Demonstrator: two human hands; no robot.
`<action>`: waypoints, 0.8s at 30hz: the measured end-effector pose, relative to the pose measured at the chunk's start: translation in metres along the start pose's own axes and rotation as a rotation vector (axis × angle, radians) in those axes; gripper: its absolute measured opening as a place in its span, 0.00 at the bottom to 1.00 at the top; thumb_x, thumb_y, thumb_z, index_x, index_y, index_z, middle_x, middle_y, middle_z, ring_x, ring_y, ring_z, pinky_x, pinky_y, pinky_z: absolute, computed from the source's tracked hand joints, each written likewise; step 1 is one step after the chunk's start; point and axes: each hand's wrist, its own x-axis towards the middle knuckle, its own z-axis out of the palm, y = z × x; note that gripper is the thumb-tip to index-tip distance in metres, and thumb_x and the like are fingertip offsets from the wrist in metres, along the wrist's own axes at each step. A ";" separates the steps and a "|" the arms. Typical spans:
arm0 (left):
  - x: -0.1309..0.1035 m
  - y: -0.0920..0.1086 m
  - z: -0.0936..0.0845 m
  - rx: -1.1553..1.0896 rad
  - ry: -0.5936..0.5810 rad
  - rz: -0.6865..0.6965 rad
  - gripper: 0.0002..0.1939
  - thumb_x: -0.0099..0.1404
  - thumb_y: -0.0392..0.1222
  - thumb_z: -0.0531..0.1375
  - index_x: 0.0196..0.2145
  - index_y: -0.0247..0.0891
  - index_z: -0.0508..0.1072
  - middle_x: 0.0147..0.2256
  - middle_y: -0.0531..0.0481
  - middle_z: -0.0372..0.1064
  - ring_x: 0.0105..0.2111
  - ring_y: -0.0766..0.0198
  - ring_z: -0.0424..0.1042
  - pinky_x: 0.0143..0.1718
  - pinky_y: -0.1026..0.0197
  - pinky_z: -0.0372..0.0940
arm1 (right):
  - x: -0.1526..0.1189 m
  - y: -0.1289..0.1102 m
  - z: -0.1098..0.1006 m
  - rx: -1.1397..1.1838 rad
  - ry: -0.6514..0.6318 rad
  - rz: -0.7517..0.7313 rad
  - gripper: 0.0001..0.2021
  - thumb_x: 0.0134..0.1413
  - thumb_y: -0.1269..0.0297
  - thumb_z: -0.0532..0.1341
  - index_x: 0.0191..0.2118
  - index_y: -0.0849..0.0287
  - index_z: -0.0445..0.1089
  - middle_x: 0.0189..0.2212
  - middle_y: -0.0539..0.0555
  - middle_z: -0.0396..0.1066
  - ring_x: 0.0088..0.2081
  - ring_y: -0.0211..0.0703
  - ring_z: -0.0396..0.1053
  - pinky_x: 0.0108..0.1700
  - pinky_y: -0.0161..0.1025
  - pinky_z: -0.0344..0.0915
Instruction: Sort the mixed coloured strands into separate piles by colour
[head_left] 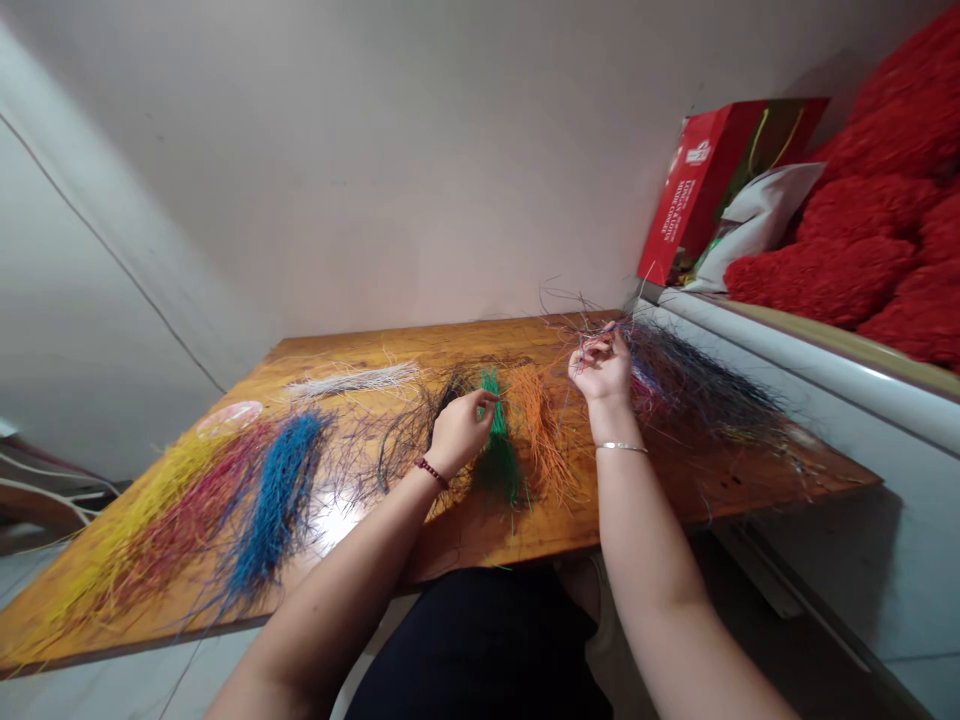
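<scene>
My right hand [606,368] is closed around a few thin strands [581,350] at the left edge of a large tangled pile of mixed dark, purple and red strands [697,385]. Over the middle of the table, my left hand [463,428] has thumb and fingertips pinched together; whatever lies between them is too small to make out. Just beside those fingertips lies a bundle of green strands [502,455], partly covered by the hand. Orange strands [536,410] lie between my two hands. Loose black strands [446,392] spread out behind and left of my left hand.
Left along the wooden table [420,555] lie white strands [360,378], blue strands [281,500], red strands [187,510] and yellow strands [142,510], with a round pink label [229,418]. A wall stands behind. At right are a red bag [686,190] and fluffy red material [847,240].
</scene>
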 end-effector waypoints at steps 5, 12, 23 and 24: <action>-0.003 0.003 0.003 0.085 -0.127 0.093 0.10 0.68 0.42 0.53 0.41 0.46 0.75 0.40 0.52 0.76 0.40 0.59 0.73 0.39 0.62 0.64 | 0.001 0.000 -0.001 0.023 0.001 -0.007 0.08 0.63 0.63 0.56 0.33 0.55 0.69 0.18 0.39 0.67 0.17 0.25 0.64 0.18 0.28 0.54; 0.000 -0.001 -0.010 0.069 -0.317 0.146 0.18 0.69 0.56 0.52 0.42 0.44 0.76 0.39 0.49 0.76 0.38 0.59 0.73 0.36 0.63 0.63 | 0.002 0.000 -0.002 0.009 0.000 -0.017 0.06 0.61 0.65 0.58 0.32 0.55 0.68 0.19 0.39 0.68 0.17 0.25 0.64 0.18 0.28 0.55; 0.007 -0.017 -0.016 0.008 -0.454 0.237 0.12 0.65 0.51 0.59 0.37 0.44 0.78 0.37 0.51 0.76 0.37 0.62 0.74 0.40 0.64 0.64 | 0.001 0.001 -0.002 -0.035 0.009 -0.029 0.04 0.59 0.66 0.60 0.32 0.55 0.69 0.19 0.38 0.68 0.17 0.24 0.63 0.18 0.27 0.55; 0.007 -0.016 -0.015 0.021 -0.446 0.236 0.12 0.65 0.51 0.59 0.36 0.44 0.78 0.36 0.51 0.76 0.37 0.62 0.74 0.40 0.64 0.64 | 0.001 0.001 -0.001 -0.027 0.005 -0.026 0.04 0.59 0.66 0.60 0.33 0.55 0.69 0.19 0.38 0.68 0.17 0.24 0.63 0.18 0.28 0.54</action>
